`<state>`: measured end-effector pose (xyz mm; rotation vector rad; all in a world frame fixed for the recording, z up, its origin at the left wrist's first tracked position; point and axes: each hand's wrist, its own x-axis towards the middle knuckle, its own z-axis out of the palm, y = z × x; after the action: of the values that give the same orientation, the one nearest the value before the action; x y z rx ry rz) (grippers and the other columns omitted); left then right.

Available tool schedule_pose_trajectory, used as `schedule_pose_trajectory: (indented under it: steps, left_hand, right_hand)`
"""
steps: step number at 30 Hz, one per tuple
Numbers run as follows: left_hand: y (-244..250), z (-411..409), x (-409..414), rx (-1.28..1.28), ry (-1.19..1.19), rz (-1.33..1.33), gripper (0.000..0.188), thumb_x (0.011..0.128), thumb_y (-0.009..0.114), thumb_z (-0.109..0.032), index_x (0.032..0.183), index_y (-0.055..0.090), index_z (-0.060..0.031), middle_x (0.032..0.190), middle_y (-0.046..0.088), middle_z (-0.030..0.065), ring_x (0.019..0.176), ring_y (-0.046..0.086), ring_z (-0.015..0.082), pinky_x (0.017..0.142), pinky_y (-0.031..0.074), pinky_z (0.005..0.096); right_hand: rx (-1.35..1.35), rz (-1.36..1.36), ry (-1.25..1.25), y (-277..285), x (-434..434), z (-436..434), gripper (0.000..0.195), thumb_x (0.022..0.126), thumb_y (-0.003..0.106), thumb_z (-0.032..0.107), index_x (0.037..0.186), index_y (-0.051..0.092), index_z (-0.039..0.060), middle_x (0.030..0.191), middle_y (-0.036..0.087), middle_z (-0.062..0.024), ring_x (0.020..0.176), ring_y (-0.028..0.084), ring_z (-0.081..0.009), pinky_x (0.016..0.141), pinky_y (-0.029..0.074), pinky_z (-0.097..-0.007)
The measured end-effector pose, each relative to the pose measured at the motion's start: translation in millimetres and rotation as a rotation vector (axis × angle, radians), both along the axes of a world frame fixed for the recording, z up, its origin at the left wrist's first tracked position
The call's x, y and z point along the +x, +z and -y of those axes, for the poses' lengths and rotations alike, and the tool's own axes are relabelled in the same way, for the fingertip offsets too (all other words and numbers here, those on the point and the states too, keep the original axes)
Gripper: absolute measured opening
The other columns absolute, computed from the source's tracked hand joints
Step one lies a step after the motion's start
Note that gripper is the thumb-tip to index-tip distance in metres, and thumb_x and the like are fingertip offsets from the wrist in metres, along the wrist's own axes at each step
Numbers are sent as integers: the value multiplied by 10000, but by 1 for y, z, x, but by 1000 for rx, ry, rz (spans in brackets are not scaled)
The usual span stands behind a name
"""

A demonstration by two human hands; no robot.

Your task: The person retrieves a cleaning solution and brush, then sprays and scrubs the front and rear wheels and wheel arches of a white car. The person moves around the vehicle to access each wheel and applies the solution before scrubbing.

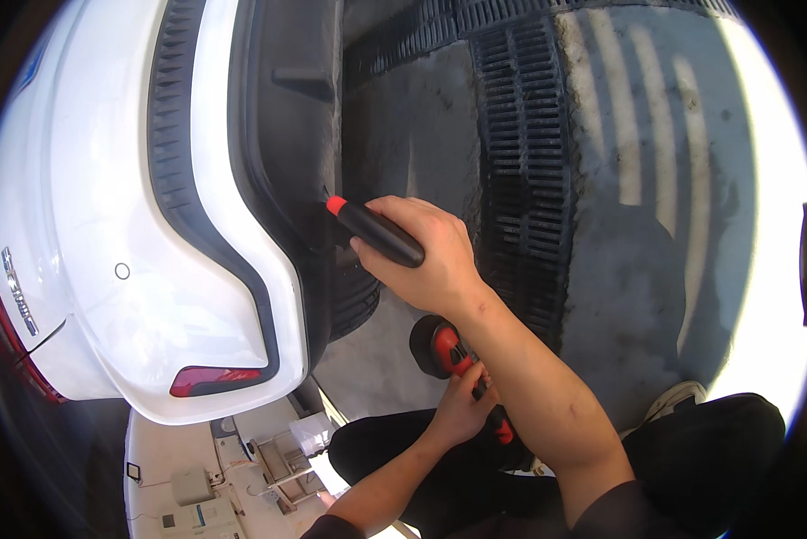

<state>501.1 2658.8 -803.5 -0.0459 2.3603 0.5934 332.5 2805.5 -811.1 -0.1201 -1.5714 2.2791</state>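
My right hand (pixel 437 252) grips the black handle of a screwdriver-like tool (pixel 383 236) with a red collar. Its thin metal shank points at the lower edge of the black plastic rear bumper trim (pixel 289 135) of a white car (pixel 228 269); whether the tip touches is too small to tell. Below my right forearm, my left hand (pixel 461 411) holds a red and black cordless power tool (pixel 452 352), partly hidden by that forearm. A tyre (pixel 355 303) shows under the bumper, close to my right hand. A red reflector (pixel 218 379) sits at the bumper's corner.
A black drain grating (pixel 525 135) runs through the concrete floor (pixel 626 283). My bent knees (pixel 707 451) are at the lower right. Beyond the car's corner stand a metal cart (pixel 285 465) and a wall-mounted box (pixel 191 486).
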Motion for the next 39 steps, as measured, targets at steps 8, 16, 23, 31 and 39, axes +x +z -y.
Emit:
schedule_pose_trajectory:
  steps: [8, 16, 23, 31, 39]
  left_hand:
    - [-6, 10, 5, 5, -57, -33, 479, 977, 697, -267, 1389, 575, -56, 1036, 531, 75, 943, 511, 209, 861, 455, 339]
    - [2, -1, 5, -59, -8, 21, 438, 988, 689, -268, 1366, 593, -68, 1040, 529, 64, 970, 504, 201, 883, 436, 333]
    - [-4, 13, 9, -54, -46, 13, 418, 991, 687, -266, 1368, 606, -103, 1028, 550, 51, 969, 499, 194, 867, 428, 329]
    - [-3, 11, 10, -50, -12, 28, 411, 985, 698, -249, 1363, 617, -110, 1018, 554, 44, 961, 510, 181, 853, 429, 312]
    - [1, 2, 12, 2, -22, 59, 429, 977, 701, -226, 1382, 609, -115, 1038, 570, 40, 951, 505, 178, 875, 428, 312]
  right_hand:
    - [-36, 125, 50, -7, -14, -13, 291, 844, 774, 209, 1080, 715, 50, 873, 710, -81, 819, 693, -225, 736, 525, -340]
    - [-164, 262, 268, -38, -40, -7, 352, 870, 747, 328, 1122, 739, 82, 848, 712, -77, 840, 687, -228, 802, 515, -350]
    - [-177, 341, 312, -74, -54, 22, 382, 825, 763, 361, 1105, 756, 100, 894, 736, -107, 903, 707, -277, 840, 527, -377]
    - [-260, 153, 550, -68, -51, 8, 460, 766, 790, 376, 1147, 766, 118, 950, 758, -141, 942, 719, -300, 882, 532, -376]
    - [46, 247, 413, -85, -23, -1, 414, 828, 791, 369, 1140, 750, 100, 854, 728, -91, 851, 712, -264, 815, 529, -379]
